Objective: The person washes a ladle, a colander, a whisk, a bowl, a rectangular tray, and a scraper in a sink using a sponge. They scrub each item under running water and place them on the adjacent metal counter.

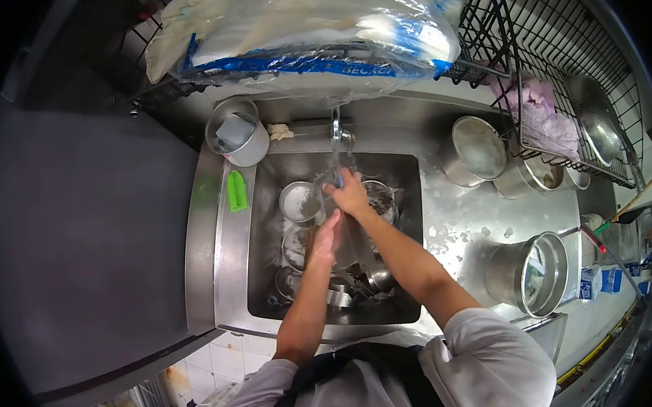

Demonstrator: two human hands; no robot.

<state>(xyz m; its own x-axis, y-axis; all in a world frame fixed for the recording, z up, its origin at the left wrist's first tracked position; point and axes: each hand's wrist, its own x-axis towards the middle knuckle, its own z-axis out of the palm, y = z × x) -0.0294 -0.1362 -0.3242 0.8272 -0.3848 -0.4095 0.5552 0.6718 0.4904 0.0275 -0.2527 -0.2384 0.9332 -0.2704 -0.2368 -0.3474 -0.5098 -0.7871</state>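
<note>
Over the steel sink (410, 241), my left hand (325, 242) is closed against the side of a greyish, see-through-looking container (353, 243). My right hand (351, 196) is just beyond it, near the running tap (337, 127), with its fingers closed on a small blue thing (340, 181) whose kind I cannot make out. Water falls from the tap close to the right fingers. Round metal bowls (296, 201) with whitish suds lie at the left of the sink. More metalware (341, 299) lies at the near end, partly hidden by my arms.
A metal pot (249, 144) and a green scoop-like tray (237, 191) stand on the left ledge. To the right, the wet counter (450, 232) carries several pots, including a large one (529, 273). A wire rack (489, 53) with plastic-wrapped goods (313, 33) overhangs the back.
</note>
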